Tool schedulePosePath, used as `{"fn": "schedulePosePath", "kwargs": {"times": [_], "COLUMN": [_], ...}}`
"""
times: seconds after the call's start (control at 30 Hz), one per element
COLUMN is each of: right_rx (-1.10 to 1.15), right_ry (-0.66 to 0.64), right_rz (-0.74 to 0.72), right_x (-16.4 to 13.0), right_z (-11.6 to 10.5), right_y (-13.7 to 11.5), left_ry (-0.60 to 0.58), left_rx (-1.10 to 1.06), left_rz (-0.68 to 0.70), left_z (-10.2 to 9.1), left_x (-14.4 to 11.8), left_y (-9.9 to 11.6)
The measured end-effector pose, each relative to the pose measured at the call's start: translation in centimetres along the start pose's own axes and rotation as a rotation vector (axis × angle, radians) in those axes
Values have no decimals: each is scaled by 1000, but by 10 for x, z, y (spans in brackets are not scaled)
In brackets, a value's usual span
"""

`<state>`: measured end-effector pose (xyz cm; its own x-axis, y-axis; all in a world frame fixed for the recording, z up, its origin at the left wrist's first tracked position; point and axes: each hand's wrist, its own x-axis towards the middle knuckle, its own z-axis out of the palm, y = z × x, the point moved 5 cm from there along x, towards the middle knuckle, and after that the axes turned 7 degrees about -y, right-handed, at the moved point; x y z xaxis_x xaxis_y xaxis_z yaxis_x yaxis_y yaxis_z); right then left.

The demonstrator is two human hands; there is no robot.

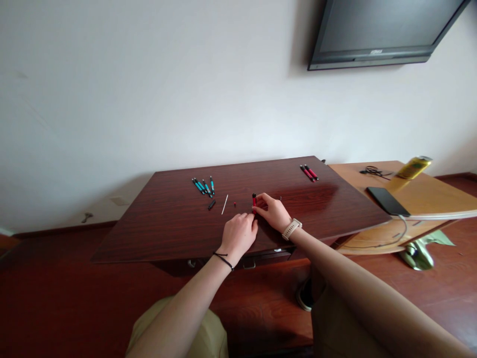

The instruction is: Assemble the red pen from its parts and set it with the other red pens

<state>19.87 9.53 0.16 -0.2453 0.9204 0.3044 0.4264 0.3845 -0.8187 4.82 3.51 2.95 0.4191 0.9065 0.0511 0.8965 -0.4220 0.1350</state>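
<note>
My right hand (274,213) pinches a red pen barrel (254,203) with a black end, which stands upright over the dark wooden table (156,223). Close beside it, my left hand (240,233) is closed, its fingers curled down at the tabletop near the barrel's foot. Whatever those fingers hold is hidden from me. Left of the barrel lie a tiny red and black piece (234,204), a thin white refill (224,204) and a short black pen part (211,205). A small object (280,198) shows just behind my right hand, too small to name.
Several turquoise pens (203,186) lie at the table's back left, and red pens (309,172) at its back right. On a lower wooden cabinet (357,174) to the right are a phone (387,201), a black cable (374,171) and a yellow can (414,167).
</note>
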Motion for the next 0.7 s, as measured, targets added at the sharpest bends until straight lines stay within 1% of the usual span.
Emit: {"fn": "schedulePosePath", "kwargs": {"times": [0.2, 0.37, 0.5, 0.7], "right_rx": [-36, -94, -109, -108], "right_ry": [-11, -4, 37, 63], "right_rz": [-14, -34, -21, -15], "right_x": [2, 16, 30, 37], "right_z": [-1, 6, 13, 17], "right_y": [-6, 0, 8, 11], "left_ry": [17, 28, 39, 39], "left_rx": [6, 7, -7, -22], "left_rz": [13, -23, -48, -73], "left_z": [-2, -4, -8, -11], "left_x": [-12, -21, -26, -27], "left_y": [-3, -20, -33, -41]}}
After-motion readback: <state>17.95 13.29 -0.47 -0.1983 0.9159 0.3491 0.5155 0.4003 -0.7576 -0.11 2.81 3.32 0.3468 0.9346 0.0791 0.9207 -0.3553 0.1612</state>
